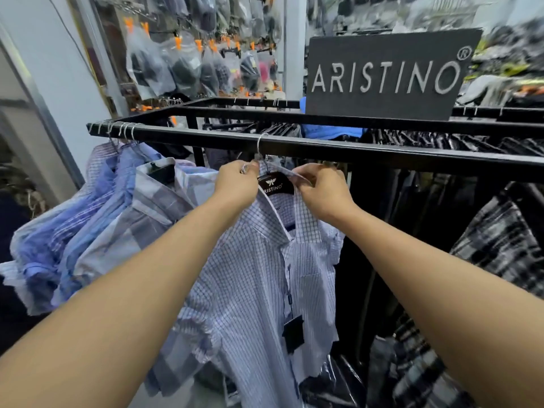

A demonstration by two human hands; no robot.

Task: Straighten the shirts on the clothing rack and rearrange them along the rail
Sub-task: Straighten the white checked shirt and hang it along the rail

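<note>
White checked shirt hangs at centre, near the viewer, on a black hanger whose wire hook sits alone on the near black rail. The left hand has its fingers curled and pinched on the collar's left edge just below the hook. The right hand is likewise closed on the collar's right edge. Both hands appear to be squaring the collar on the hanger. A dark swing tag dangles down the shirt front.

To the left, a bunch of blue and striped shirts is crowded at the rail's end, their hooks close together and their bodies splayed outward. To the right hang dark plaid garments. A grey brand sign stands on the far side of the rack.

Likely hazards:
- An uneven pull on the collar could drag one shoulder off the hanger.
- An upward tug could lift the single hook off the rail.
- Sliding the shirt left into the crowded bunch could crease it or tangle the hooks.
</note>
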